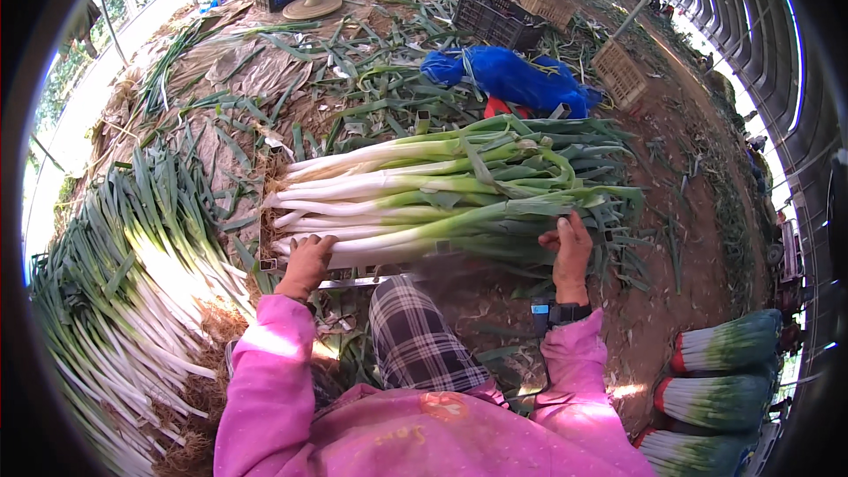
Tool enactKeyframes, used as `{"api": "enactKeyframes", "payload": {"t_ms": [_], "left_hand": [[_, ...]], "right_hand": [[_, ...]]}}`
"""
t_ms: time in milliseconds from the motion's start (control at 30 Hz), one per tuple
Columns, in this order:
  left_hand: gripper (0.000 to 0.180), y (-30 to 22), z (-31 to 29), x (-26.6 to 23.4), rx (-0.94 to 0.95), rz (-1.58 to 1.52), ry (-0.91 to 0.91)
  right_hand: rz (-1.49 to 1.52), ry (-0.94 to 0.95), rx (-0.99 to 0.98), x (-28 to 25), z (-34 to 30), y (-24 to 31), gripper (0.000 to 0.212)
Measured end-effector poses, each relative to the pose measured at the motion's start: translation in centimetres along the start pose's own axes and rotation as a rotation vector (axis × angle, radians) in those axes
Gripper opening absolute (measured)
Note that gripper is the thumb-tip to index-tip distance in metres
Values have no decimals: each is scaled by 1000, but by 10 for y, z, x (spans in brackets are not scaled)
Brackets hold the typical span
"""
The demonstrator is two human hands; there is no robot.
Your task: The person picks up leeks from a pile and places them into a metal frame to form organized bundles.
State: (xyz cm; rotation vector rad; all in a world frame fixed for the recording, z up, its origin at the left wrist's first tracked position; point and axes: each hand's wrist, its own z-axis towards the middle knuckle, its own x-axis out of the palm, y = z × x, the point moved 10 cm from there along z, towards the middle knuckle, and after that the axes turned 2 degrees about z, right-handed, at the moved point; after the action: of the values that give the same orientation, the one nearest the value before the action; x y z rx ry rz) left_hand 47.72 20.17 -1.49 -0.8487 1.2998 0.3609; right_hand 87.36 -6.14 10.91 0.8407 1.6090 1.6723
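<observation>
A thick pile of long green onions (415, 184) lies across a low rack in front of me, white root ends to the left and green leaves to the right. My left hand (306, 265) is curled over the white stems at the pile's near left corner. At the near right side, my right hand (570, 256) has its fingers bent at the leafy end of the nearest onion. Part of its grip is hidden by the leaves. A metal edge of the rack (349, 283) shows below the stems, beside my knee.
A large heap of green onions (115, 300) spreads on the left. Wrapped bundles (715, 402) lie at lower right. Beyond the rack are blue netting (517, 75), a black crate (499, 22), tan crates (621, 72), a round-based stand (312, 5) and scattered leaves.
</observation>
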Motion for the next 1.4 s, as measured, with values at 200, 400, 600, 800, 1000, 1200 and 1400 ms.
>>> {"api": "enactKeyframes", "payload": {"t_ms": [200, 400, 600, 800, 1000, 1200, 1400], "left_hand": [[32, 16, 2, -8, 12, -232, 62], [30, 0, 12, 14, -36, 53, 215], [28, 11, 17, 5, -126, 29, 129], [34, -7, 18, -10, -103, 256, -194], [46, 51, 1, 13, -367, -7, -37], [43, 46, 13, 20, -233, -58, -16], [36, 65, -10, 21, -226, 21, 206]], "right_hand": [[58, 47, -245, 23, 17, 37, 51], [-629, -105, -260, -38, 48, 35, 37], [-1107, -131, -640, 28, 5, 77, 33], [-1347, 400, -1022, 137, -32, -34, 42], [-1299, 596, -1032, 164, -18, -38, 36], [-1267, 540, -987, 151, -12, -55, 40], [-1044, 697, -1056, 140, -28, 0, 76]]}}
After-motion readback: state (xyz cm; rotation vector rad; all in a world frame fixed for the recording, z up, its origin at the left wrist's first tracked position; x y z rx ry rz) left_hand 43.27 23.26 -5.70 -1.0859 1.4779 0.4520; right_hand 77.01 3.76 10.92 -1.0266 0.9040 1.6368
